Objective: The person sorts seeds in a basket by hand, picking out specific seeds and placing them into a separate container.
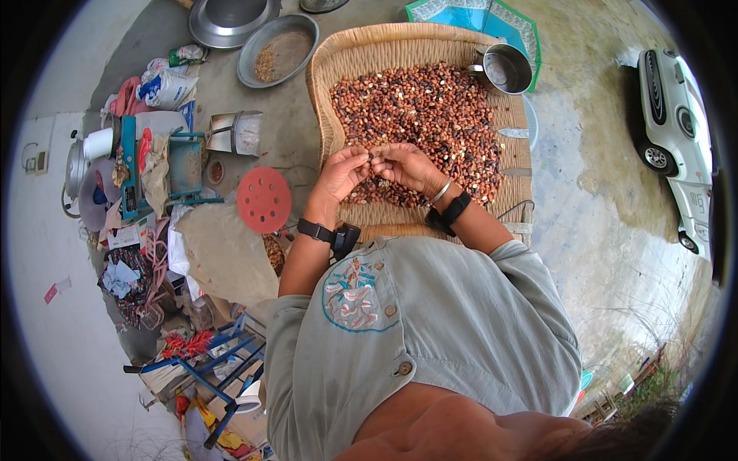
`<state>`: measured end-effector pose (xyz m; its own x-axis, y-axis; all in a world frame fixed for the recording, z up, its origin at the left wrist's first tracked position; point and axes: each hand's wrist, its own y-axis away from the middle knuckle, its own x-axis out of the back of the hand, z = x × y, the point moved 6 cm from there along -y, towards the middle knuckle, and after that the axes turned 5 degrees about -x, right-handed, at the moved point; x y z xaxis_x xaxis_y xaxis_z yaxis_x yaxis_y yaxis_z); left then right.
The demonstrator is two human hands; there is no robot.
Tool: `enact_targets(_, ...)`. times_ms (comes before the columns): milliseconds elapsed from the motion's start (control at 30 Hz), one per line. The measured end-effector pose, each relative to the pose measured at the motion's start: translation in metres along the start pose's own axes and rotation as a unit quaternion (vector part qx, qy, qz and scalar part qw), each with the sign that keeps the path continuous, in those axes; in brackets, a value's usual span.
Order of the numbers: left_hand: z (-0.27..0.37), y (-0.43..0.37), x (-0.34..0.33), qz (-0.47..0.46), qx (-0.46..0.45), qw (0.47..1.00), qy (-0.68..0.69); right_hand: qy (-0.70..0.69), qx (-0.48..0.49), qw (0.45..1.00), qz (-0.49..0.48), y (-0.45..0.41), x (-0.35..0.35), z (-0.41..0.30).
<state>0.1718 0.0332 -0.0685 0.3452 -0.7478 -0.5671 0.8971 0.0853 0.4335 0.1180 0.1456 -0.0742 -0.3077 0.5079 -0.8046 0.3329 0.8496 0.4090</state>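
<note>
A woven winnowing basket point(327, 109) lies before me, with a broad spread of shelled peanuts point(421, 109) in it. Most kernels are reddish brown; some are dark, and a few pale ones show among them. Over the near part of the spread, my left hand point(344, 170) and my right hand point(408, 166) meet at the fingertips. Thumbs and forefingers pinch a small dark piece point(369, 156) between them, too small to name surely. At the basket's far right corner stands a metal mug point(507, 68), its handle towards the peanuts.
A metal basin point(302, 36) with some grain sits beyond the basket to the left. A red perforated disc point(264, 200) and a blue metal frame point(222, 360) are at my left among bags and clutter. An umbrella point(522, 34) lies behind the mug. Far right is a white car point(671, 127).
</note>
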Motion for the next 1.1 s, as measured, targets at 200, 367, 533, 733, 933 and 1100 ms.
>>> enact_targets(200,-0.003,-0.003,0.001,0.036,0.016,0.999,0.009,-0.012,-0.012,1.000,0.026,-0.007,0.014,0.002)
enact_targets(367,-0.002,-0.003,-0.001,0.019,0.006,1.000,0.018,-0.026,-0.022,0.999,0.026,-0.009,0.020,0.002)
enact_targets(533,-0.002,-0.004,0.001,0.005,-0.007,1.000,0.007,-0.025,-0.036,0.999,0.008,-0.008,0.017,0.002)
enact_targets(733,-0.016,-0.008,0.021,0.061,0.047,0.996,-0.043,0.095,-0.017,0.995,0.024,0.005,-0.017,0.001)
enact_targets(933,-0.026,-0.007,0.026,0.140,0.107,0.984,0.018,0.660,0.327,0.674,0.061,0.014,-0.077,-0.011)
enact_targets(1100,-0.018,-0.003,0.021,0.172,0.109,0.977,0.060,0.647,0.388,0.653,0.063,0.019,-0.083,-0.018)
